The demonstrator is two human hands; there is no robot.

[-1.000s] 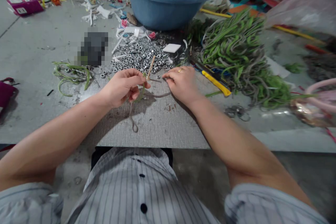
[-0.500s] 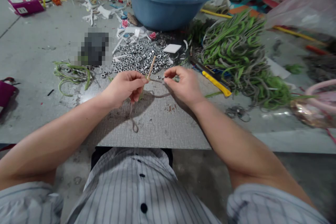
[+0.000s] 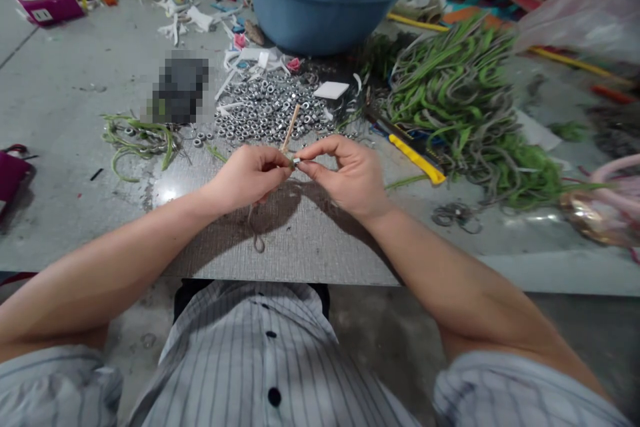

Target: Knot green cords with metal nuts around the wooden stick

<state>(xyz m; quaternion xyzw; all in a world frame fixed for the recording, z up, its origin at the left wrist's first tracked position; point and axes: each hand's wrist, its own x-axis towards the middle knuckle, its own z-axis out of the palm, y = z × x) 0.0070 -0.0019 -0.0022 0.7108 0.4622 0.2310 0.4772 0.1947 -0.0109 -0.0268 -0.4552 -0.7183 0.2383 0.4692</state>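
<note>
My left hand (image 3: 247,175) is closed in a pinch on a grey-green cord, whose looped tail (image 3: 258,240) hangs below the fingers over the table. A thin wooden stick (image 3: 291,125) rises from behind those fingertips. Thumb and forefinger of my right hand (image 3: 353,177) pinch a small metal nut (image 3: 296,161), brought up against the left fingertips. Whether the cord passes through the nut is hidden by the fingers. Just beyond both hands lies a heap of similar nuts (image 3: 270,110).
A blue basin (image 3: 310,20) stands behind the nuts. To the right lie a yellow-handled cutter (image 3: 417,160) and a pile of green and grey cords (image 3: 450,87). Knotted cords (image 3: 137,143) rest at left, and a purple box (image 3: 47,5) sits farther back.
My right hand has moved left with the nut, closing the gap to my left hand. The left hand has turned slightly and keeps its pinch on the cord.
</note>
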